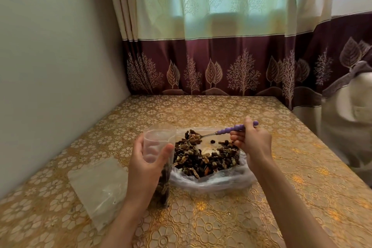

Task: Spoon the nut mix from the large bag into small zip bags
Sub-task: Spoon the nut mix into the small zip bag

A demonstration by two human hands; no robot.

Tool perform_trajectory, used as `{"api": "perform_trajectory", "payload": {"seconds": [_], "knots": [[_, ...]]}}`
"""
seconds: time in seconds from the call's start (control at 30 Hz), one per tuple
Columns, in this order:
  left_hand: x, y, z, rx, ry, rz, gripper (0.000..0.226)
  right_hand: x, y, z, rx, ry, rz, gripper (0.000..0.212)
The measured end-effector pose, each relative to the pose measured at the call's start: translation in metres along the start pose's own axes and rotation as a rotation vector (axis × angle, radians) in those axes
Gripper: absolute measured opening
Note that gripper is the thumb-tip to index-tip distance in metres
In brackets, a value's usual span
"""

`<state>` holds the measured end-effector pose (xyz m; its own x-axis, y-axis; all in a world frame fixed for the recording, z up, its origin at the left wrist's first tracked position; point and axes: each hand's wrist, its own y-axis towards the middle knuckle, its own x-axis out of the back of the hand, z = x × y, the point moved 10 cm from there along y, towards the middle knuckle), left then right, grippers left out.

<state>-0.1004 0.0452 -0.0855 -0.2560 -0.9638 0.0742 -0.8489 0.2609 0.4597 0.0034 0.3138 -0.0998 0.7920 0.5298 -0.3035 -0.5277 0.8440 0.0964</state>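
The large clear bag (217, 181) lies open on the table, its walnut and raisin mix (203, 159) spread inside. My left hand (145, 165) grips a small zip bag (159, 141) upright with its mouth held open; nuts fill its lower part beside my wrist. My right hand (251, 141) holds a spoon by its purple handle (231, 129). The spoon bowl (194, 137) carries a heap of nuts and hovers over the large bag, just right of the small bag's mouth.
A flat pile of small clear zip bags (96, 185) lies on the table at my left. The table (281, 197) has a gold floral cover. A wall stands at the left, a curtain (221, 62) at the back, and pale fabric (350, 117) at the right edge.
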Motion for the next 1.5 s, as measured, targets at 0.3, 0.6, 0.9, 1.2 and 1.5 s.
{"api": "perform_trajectory", "payload": {"seconds": [0.3,0.6,0.9,1.2,1.5], "knots": [[-0.005,-0.002,0.002,0.015,0.050,-0.017,0.073,-0.022,-0.026,0.050,0.118,0.130,0.080,0.037],[-0.004,-0.003,0.007,0.040,0.015,-0.026,0.081,-0.064,-0.060,0.071,0.269,0.086,0.294,0.038],[-0.001,0.000,0.013,0.058,0.007,-0.030,0.084,-0.067,-0.059,0.077,0.362,0.074,0.363,0.036],[-0.001,-0.003,0.008,0.039,0.001,-0.033,0.073,-0.015,-0.020,0.047,0.349,-0.187,0.030,0.031],[-0.002,-0.003,0.006,0.025,-0.025,-0.035,0.067,-0.002,-0.008,0.021,0.331,-0.371,-0.035,0.030]]}}
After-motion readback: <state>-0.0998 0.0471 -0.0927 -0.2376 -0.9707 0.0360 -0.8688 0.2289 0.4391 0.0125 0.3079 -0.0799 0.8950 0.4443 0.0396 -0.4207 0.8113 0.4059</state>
